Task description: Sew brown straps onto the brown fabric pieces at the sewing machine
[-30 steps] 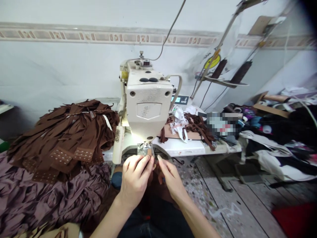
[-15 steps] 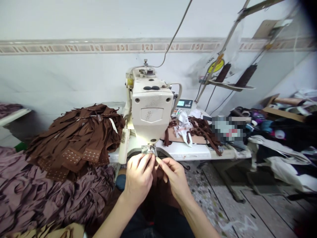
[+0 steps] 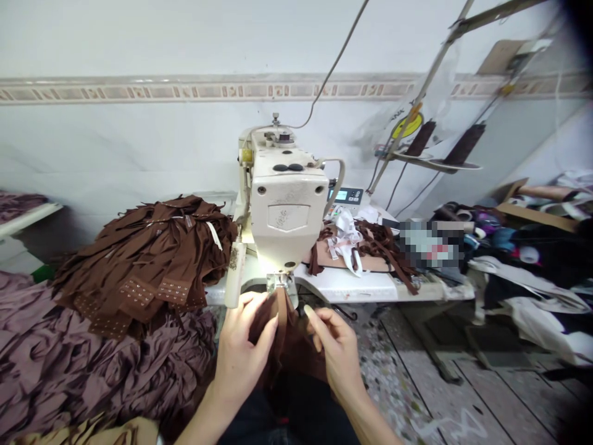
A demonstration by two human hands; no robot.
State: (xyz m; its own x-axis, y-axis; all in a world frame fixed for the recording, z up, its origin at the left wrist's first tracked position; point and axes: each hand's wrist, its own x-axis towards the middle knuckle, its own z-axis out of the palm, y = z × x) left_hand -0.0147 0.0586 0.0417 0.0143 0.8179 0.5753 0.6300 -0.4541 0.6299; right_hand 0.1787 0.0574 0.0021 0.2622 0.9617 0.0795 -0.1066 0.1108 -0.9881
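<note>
A brown fabric piece with a lighter brown strap point(image 3: 281, 321) hangs from the needle area of the white sewing machine point(image 3: 288, 213) down toward the lap. My left hand point(image 3: 243, 349) holds the fabric's left side, thumb on top near the strap and fingers partly hidden by the cloth. Just right of the fabric, my right hand point(image 3: 336, 343) is raised with thumb and forefinger extended and the other fingers curled. Its fingertips are off the strap, and nothing shows between them. The presser foot point(image 3: 280, 283) sits right above the strap's upper end.
Brown garments point(image 3: 162, 247) are heaped left of the machine, above a mauve fabric pile point(image 3: 92, 364). White and brown straps point(image 3: 345, 238) lie on the table's right part, near a control panel point(image 3: 347, 196). Thread cones point(image 3: 466, 145) stand on a rack at the upper right.
My hands have moved apart from their place together at the presser foot. My right hand has come off the fabric, my left has shifted left and down, and the strap is now exposed.
</note>
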